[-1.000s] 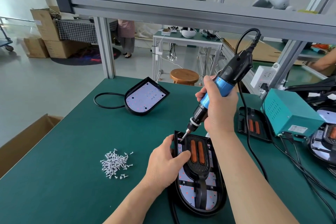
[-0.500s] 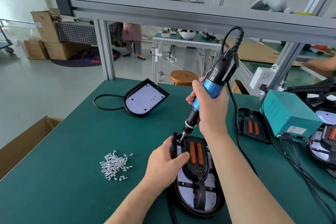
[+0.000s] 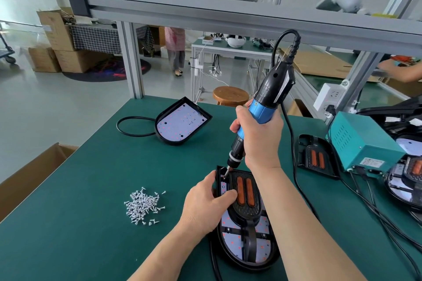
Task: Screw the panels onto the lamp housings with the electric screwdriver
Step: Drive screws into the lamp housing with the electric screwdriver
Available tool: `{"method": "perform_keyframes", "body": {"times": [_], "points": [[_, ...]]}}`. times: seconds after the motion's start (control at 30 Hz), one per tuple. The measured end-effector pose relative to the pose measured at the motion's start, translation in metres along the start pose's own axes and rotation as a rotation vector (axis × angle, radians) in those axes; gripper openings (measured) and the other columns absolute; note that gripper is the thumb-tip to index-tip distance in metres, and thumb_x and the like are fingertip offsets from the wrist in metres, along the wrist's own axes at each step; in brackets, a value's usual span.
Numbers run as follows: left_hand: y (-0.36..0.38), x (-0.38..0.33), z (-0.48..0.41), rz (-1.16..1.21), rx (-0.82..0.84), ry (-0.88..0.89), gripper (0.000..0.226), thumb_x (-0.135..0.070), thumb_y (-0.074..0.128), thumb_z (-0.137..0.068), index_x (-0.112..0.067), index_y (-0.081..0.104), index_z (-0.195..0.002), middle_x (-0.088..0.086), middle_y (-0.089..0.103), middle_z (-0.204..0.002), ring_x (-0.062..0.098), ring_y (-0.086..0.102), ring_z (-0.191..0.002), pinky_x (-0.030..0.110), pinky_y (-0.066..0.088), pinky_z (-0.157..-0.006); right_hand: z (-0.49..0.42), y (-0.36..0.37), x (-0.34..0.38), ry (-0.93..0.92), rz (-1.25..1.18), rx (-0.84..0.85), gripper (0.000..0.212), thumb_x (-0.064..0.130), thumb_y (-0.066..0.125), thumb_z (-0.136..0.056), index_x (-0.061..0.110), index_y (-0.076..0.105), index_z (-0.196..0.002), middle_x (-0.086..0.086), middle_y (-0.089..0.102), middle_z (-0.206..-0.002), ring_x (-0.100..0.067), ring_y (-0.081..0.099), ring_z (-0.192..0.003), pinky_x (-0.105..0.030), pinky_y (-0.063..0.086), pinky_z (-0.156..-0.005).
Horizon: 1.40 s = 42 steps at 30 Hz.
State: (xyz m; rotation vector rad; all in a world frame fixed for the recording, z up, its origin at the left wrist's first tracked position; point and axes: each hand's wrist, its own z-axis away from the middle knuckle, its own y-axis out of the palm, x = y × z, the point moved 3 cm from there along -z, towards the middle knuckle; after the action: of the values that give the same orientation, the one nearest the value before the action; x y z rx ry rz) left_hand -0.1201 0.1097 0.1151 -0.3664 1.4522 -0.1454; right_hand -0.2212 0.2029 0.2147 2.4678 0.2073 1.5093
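Observation:
A black lamp housing (image 3: 230,255) lies on the green table in front of me, with a black panel (image 3: 245,210) carrying two orange strips on its LED board. My left hand (image 3: 205,203) grips the housing's left edge, thumb on the panel. My right hand (image 3: 260,137) grips the blue and black electric screwdriver (image 3: 262,107), held nearly upright. Its bit tip touches the housing's far left corner. A pile of small silver screws (image 3: 142,206) lies to the left of the housing.
A second housing (image 3: 180,121) with bare LED board and looped cable lies at the back. Another panel (image 3: 315,157) sits beside a teal power box (image 3: 363,141) on the right, with cables trailing forward. More lamps sit at the far right. A cardboard box (image 3: 29,171) stands left of the table.
The screwdriver has tipped more upright, its bit staying at the housing's far left corner. My left hand stays on the housing's edge.

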Motion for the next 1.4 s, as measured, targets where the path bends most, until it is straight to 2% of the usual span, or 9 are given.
{"method": "perform_keyframes", "body": {"times": [0.2, 0.43, 0.57, 0.73, 0.9, 1.0, 1.13, 1.3, 1.4], "points": [[0.0, 0.001, -0.001, -0.007, -0.013, 0.005, 0.031, -0.046, 0.058, -0.074, -0.031, 0.064, -0.1, -0.002, 0.074, -0.088, 0.028, 0.066, -0.084, 0.048, 0.054, -0.084, 0.003, -0.001, -0.001, 0.026, -0.025, 0.004, 0.015, 0.01, 0.064, -0.076, 0.016, 0.052, -0.083, 0.005, 0.054, -0.05, -0.017, 0.052, -0.045, -0.028, 0.047, -0.051], [0.0, 0.0, 0.001, -0.015, -0.009, 0.002, 0.033, -0.045, 0.056, -0.075, -0.03, 0.064, -0.103, -0.005, 0.074, -0.091, 0.021, 0.066, -0.088, 0.046, 0.053, -0.087, 0.008, 0.01, 0.001, 0.038, -0.012, 0.13, 0.018, 0.012, 0.068, -0.077, 0.014, 0.057, -0.091, -0.003, 0.056, -0.061, -0.018, 0.057, -0.051, -0.03, 0.051, -0.057], [0.0, -0.003, 0.002, 0.0, 0.008, -0.007, 0.035, -0.047, 0.057, -0.075, -0.034, 0.063, -0.107, -0.008, 0.074, -0.095, 0.018, 0.068, -0.093, 0.045, 0.053, -0.091, 0.005, 0.0, 0.009, 0.064, -0.08, 0.135, 0.023, 0.012, 0.072, -0.079, 0.01, 0.059, -0.099, -0.011, 0.056, -0.077, -0.02, 0.058, -0.053, -0.028, 0.052, -0.058], [0.0, -0.004, 0.002, -0.007, 0.019, -0.004, 0.032, -0.045, 0.058, -0.074, -0.038, 0.065, -0.103, -0.015, 0.075, -0.093, 0.014, 0.068, -0.093, 0.043, 0.053, -0.091, -0.006, -0.013, 0.036, 0.01, -0.142, 0.066, 0.015, 0.009, 0.07, -0.084, 0.013, 0.06, -0.093, -0.003, 0.059, -0.063, -0.019, 0.057, -0.052, -0.029, 0.051, -0.059], [0.0, -0.003, 0.003, -0.002, 0.021, -0.007, 0.033, -0.045, 0.058, -0.072, -0.042, 0.065, -0.103, -0.015, 0.075, -0.09, 0.015, 0.069, -0.091, 0.04, 0.054, -0.091, -0.011, -0.048, 0.051, 0.037, -0.097, -0.017, 0.014, 0.01, 0.072, -0.087, 0.013, 0.059, -0.092, -0.001, 0.058, -0.06, -0.02, 0.057, -0.052, -0.027, 0.05, -0.055], [0.001, -0.002, 0.003, -0.004, 0.015, -0.015, 0.035, -0.045, 0.058, -0.071, -0.043, 0.065, -0.105, -0.019, 0.074, -0.091, 0.01, 0.069, -0.091, 0.038, 0.054, -0.091, -0.006, -0.076, 0.043, 0.118, -0.087, -0.123, 0.016, 0.01, 0.073, -0.091, 0.013, 0.057, -0.096, 0.0, 0.059, -0.06, -0.018, 0.059, -0.052, -0.026, 0.049, -0.052], [0.001, -0.002, 0.002, -0.013, 0.005, -0.02, 0.033, -0.047, 0.057, -0.069, -0.045, 0.064, -0.102, -0.024, 0.073, -0.092, 0.004, 0.067, -0.093, 0.034, 0.052, -0.092, -0.004, -0.116, 0.027, 0.268, -0.096, -0.259, 0.024, 0.024, 0.076, -0.091, 0.015, 0.055, -0.099, 0.0, 0.063, -0.062, -0.015, 0.063, -0.052, -0.024, 0.05, -0.049], [0.002, -0.001, 0.003, -0.014, 0.003, -0.018, 0.03, -0.048, 0.057, -0.069, -0.05, 0.062, -0.098, -0.026, 0.072, -0.091, 0.001, 0.066, -0.092, 0.031, 0.052, -0.09, -0.004, -0.159, 0.005, 0.596, 0.094, -0.182, 0.033, 0.035, 0.078, -0.089, 0.012, 0.057, -0.101, -0.012, 0.067, -0.08, -0.019, 0.067, -0.053, -0.026, 0.052, -0.045], [0.002, -0.001, 0.003, -0.003, -0.002, -0.013, 0.027, -0.049, 0.058, -0.069, -0.06, 0.06, -0.093, -0.027, 0.072, -0.091, -0.002, 0.065, -0.089, 0.026, 0.051, -0.086, 0.005, -0.17, -0.007, 0.734, 0.316, -0.074, 0.051, 0.028, 0.079, -0.088, 0.014, 0.044, -0.122, -0.016, 0.064, -0.099, -0.021, 0.069, -0.054, -0.028, 0.052, -0.046]]}}
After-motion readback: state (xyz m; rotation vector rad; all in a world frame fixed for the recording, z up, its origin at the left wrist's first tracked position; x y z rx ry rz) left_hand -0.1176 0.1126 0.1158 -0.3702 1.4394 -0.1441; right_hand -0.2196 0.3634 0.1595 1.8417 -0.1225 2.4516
